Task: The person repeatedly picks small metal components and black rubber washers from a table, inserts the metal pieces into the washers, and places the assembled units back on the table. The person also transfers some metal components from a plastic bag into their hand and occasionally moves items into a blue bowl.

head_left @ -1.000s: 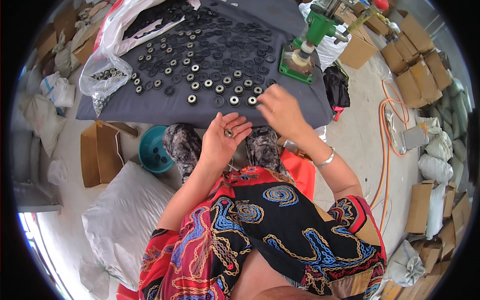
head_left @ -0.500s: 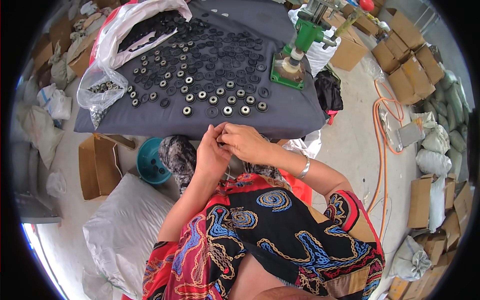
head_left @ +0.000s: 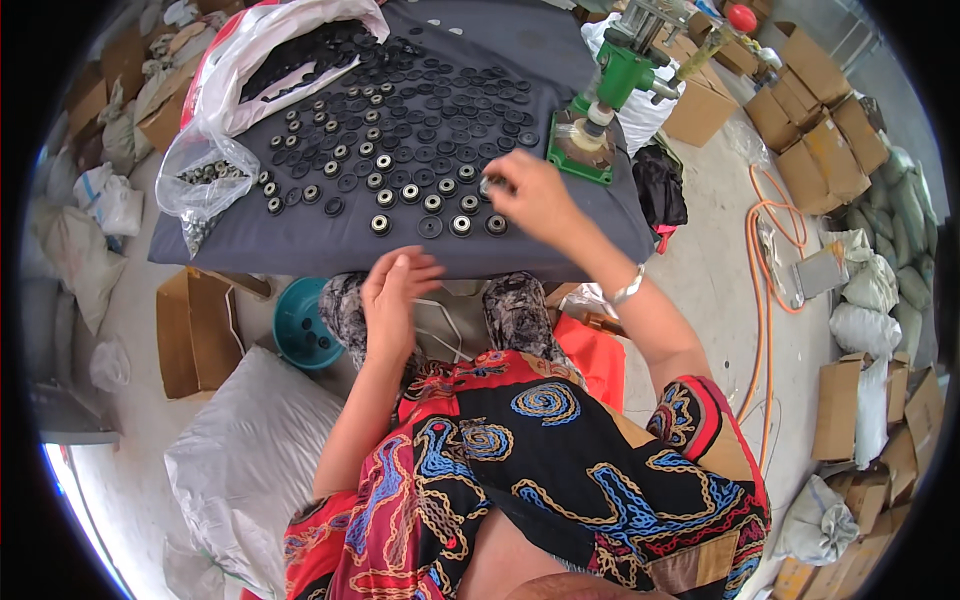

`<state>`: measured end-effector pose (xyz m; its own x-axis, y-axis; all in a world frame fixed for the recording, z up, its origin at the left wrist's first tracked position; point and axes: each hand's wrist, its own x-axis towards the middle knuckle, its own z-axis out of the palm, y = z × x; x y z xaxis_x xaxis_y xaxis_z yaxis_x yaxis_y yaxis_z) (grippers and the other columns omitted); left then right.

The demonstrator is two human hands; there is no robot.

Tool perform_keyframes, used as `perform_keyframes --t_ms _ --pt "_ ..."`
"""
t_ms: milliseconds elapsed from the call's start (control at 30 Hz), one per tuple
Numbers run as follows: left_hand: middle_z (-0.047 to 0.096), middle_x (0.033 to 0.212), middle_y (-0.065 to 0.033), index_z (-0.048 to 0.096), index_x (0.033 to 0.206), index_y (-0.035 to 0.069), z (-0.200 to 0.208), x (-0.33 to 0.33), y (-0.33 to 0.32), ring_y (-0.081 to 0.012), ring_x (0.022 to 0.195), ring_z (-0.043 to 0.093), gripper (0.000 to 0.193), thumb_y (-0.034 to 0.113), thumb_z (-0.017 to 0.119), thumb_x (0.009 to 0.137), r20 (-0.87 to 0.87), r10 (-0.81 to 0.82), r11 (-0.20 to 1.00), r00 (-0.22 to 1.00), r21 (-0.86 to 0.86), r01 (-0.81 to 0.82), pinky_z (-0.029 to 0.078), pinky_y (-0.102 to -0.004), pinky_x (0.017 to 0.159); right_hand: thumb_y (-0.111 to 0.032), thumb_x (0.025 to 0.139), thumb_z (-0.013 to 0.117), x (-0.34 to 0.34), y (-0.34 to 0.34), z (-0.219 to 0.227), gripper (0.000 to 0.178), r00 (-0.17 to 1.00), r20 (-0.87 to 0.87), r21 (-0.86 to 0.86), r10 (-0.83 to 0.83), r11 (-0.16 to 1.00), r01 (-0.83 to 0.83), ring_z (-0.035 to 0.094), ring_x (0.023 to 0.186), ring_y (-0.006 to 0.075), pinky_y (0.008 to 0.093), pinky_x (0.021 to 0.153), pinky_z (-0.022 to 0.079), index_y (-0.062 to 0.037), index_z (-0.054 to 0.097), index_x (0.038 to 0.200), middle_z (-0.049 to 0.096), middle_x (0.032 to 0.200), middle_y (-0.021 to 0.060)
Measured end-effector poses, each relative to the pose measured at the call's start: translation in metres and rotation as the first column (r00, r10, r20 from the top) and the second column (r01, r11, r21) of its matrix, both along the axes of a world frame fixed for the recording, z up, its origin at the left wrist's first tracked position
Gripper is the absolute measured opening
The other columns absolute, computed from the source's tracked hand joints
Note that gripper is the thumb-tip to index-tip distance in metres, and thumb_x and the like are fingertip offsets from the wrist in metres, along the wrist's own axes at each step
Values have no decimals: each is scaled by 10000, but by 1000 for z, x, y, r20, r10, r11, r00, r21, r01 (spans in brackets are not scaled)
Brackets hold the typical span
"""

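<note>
My right hand (head_left: 540, 200) reaches over the table, thumb and fingers closed on a small black wheel with a metal bearing (head_left: 489, 187), partly hidden by the fingers. My left hand (head_left: 392, 300) hangs open in front of the table edge, fingers loosely stretched and nothing visible in them. Before both hands, rows of black wheels with shiny bearings in their centres (head_left: 460, 225) lie on the grey cloth. Farther back are plain black wheels (head_left: 440, 147) without bearings.
A clear bag of bearings (head_left: 205, 175) lies at the table's left, beside a white sack of black wheels (head_left: 225, 95). On the right stands a green hand press (head_left: 585, 145). Below are a teal basin (head_left: 290, 310) and an open carton (head_left: 195, 335). An orange hose (head_left: 755, 260) crosses the floor.
My hands were together at the table edge and have parted. The right one moved forward and right over the wheels; the left opened and dropped slightly back.
</note>
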<state>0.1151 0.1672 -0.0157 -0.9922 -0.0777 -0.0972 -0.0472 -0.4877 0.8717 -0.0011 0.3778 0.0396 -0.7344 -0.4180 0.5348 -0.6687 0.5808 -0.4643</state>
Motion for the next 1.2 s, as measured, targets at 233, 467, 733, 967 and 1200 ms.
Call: perform_keyframes --t_ms 233,467,733,967,1200 --pt "606 957 -112 614 916 42 -72 -8 -57 -296 897 561 139 103 624 791 -601 -52 -97 797 -792 -603 402 -413 794 -104 750 610 -69 38 -18 212 965 164 252 -205 954 160 611 881 326 416 786 479 2 668 925 629 914 160" --pt "593 892 -80 620 862 55 -73 -12 -57 -273 831 552 100 96 619 771 -576 -55 -59 816 -814 -578 393 -402 751 -107 764 620 -81 36 -25 207 964 191 335 -186 935 114 605 897 339 415 810 472 -1 672 934 625 936 182" --pt "567 834 -81 608 817 55 -72 -20 -54 -280 799 544 71 85 622 755 -571 -66 -49 819 -818 -574 390 -402 725 -101 785 617 -87 34 -31 214 965 129 389 -229 907 163 603 869 330 406 786 470 26 659 952 614 915 168" --pt "564 830 -90 611 814 65 -76 -19 -59 -279 799 547 112 77 634 705 -569 -56 -22 821 -821 -570 384 -423 736 -119 748 614 -91 30 -29 168 984 79 456 -157 884 104 595 867 353 441 776 472 -17 656 875 599 860 177" --pt "583 767 -95 618 800 46 -71 -14 -68 -280 720 571 85 55 646 720 -560 4 231 828 -806 -546 428 -383 664 -104 789 626 -69 37 -25 155 991 -84 312 -107 941 128 584 845 349 426 738 466 -23 639 921 578 858 159"
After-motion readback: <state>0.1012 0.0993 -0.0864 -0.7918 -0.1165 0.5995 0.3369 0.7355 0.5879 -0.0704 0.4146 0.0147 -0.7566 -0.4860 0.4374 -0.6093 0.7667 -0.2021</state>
